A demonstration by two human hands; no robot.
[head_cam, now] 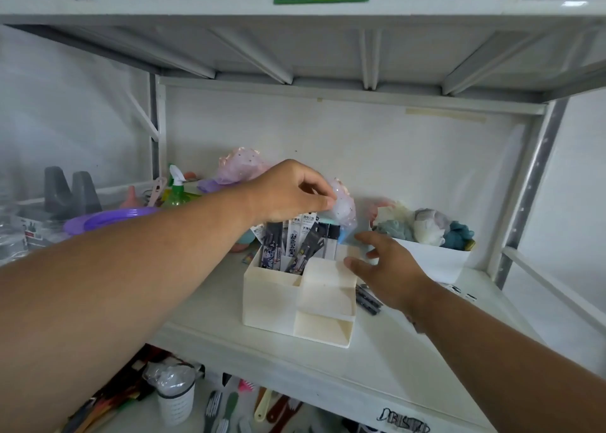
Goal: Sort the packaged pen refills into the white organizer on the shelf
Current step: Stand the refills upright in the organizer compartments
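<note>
A: Head view. Left hand (288, 191) first?
B: The arm reaches in from lower left, stretched across the shelf (203, 304). The hand hangs above the back of the organizer (296, 301), knuckles up, fingers curled down. Thumb and forefinger are pinched together at the tops of the refills (295, 245); it looks clamped on one pack's top edge, but the contact is partly hidden.
A: Refills where?
B: Standing upright, slightly fanned, in the organizer's rear-left tall compartment. Dark and white packs, printed text, tops poking above the rim. More packs (369, 298) lie flat on the shelf just right of the organizer, partly under the right wrist.
A: Right hand (387, 268)?
B: The arm comes in from lower right. Palm down, fingers spread apart and loose, holding nothing. Fingertips sit at the organizer's right rear corner; the thumb touches or is just beside the top of the raised middle compartment, can't tell which.
A: Organizer?
B: White, stepped, mid-shelf. Low front-right tray, raised middle block, tall back sections.
A: Surroundings, quick.
B: Bin (433, 258) of soft toys just behind the right hand. Green spray bottle (175, 188) and purple lid (108, 219) at left. Clear dotted bag (344, 208) just behind the left fingers.
</note>
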